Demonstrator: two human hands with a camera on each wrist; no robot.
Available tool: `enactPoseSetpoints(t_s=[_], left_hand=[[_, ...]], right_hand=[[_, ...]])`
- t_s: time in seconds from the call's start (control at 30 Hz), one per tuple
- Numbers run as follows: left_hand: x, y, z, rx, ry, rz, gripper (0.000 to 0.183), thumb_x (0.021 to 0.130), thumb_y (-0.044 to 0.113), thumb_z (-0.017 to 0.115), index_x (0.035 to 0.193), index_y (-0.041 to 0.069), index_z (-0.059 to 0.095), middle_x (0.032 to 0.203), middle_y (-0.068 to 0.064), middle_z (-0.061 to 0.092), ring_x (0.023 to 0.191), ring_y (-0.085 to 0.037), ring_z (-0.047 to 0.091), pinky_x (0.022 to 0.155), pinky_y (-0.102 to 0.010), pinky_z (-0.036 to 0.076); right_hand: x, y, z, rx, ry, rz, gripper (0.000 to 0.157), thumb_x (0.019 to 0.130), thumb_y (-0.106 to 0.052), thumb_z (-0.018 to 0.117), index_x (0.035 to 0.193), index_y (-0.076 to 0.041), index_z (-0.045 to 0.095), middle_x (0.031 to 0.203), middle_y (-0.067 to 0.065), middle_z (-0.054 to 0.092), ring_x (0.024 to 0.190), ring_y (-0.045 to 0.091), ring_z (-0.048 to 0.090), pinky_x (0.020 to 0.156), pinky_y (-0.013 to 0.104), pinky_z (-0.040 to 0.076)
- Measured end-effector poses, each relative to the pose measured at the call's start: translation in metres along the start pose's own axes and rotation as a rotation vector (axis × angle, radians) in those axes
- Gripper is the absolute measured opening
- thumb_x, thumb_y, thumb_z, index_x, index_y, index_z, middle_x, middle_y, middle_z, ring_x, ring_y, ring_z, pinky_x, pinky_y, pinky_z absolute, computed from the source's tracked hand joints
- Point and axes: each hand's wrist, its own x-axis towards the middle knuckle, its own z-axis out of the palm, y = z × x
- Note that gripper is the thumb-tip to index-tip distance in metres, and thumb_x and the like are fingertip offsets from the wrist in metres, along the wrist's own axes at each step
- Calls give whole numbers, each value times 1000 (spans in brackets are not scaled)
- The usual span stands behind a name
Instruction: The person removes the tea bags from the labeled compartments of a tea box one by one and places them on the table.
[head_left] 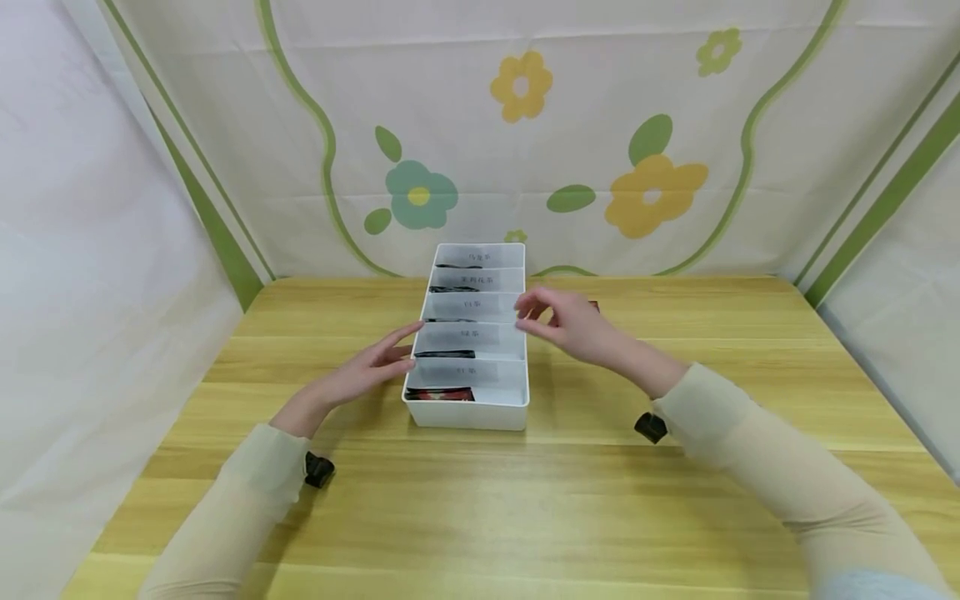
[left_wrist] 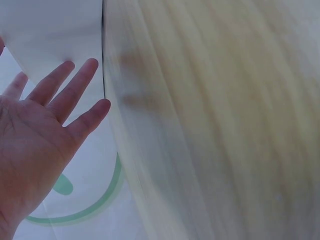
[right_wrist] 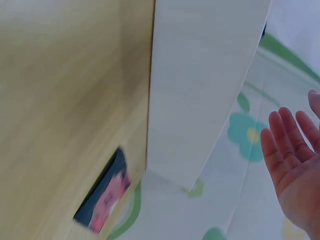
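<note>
A long white divided box (head_left: pixel 467 417) stands on the table, its compartments labelled and running away from me. Red and black packets (head_left: pixel 441 394) lie in the front compartment, against its left side. Dark packet edges (head_left: pixel 446 354) show in the compartments behind. My left hand (head_left: pixel 367 368) rests its fingertips along the box's left side, fingers spread and fairly straight. Over the right rim, by the middle compartments, hovers my right hand (head_left: pixel 566 323), its fingers loosely bent with nothing visible between them. A black and pink-red packet (right_wrist: pixel 106 194) lies on the table right of the box, mostly hidden by that hand in the head view.
The wooden table (head_left: pixel 450 508) extends on both sides of the box. Behind it hangs a white cloth (head_left: pixel 465 92) with flower prints, close to the box's far end. White cloth (head_left: pixel 67 292) also closes off the left side.
</note>
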Motion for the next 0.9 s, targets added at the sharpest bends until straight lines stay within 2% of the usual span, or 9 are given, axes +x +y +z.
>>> enactPoseSetpoints(t_s=[0.3,0.53,0.67,0.77,0.9], left_hand=[[3,3,1,-4,-12,15,62,103,24,51,157,24,19,159,-15,17,139,-38,28,108,-58,25],[2,5,1,-9,-18,11,62,104,24,50,157,24,19,156,-20,23,139,-38,30,108,-59,24],[2,5,2,-8,-20,15,61,103,24,50,157,24,19,158,-16,18,139,-38,30,108,-59,24],[2,4,2,-5,-19,12,61,103,25,50,157,25,19,159,-14,17,139,-38,29,108,-58,24],[2,2,2,-3,-19,8,61,103,26,50,157,24,19,159,-15,17,139,-39,29,108,-58,24]], right_hand=[[-7,-33,40,45,-173,-134,23,94,-17,67,112,-4,64,105,4,66,93,13,61,77,34,52],[-8,-43,65,-30,-277,-142,26,96,-25,64,116,-10,68,108,-2,68,93,8,61,81,30,51],[-9,-43,74,-63,-285,-170,21,96,-23,64,113,-12,71,102,-4,70,84,6,60,76,26,49],[-10,-43,77,-35,-270,-159,17,96,-18,65,108,-10,74,94,-4,71,77,4,59,70,24,48],[-11,-41,80,17,-233,-152,14,95,-13,65,101,-8,76,91,-1,73,75,2,61,68,22,49]])
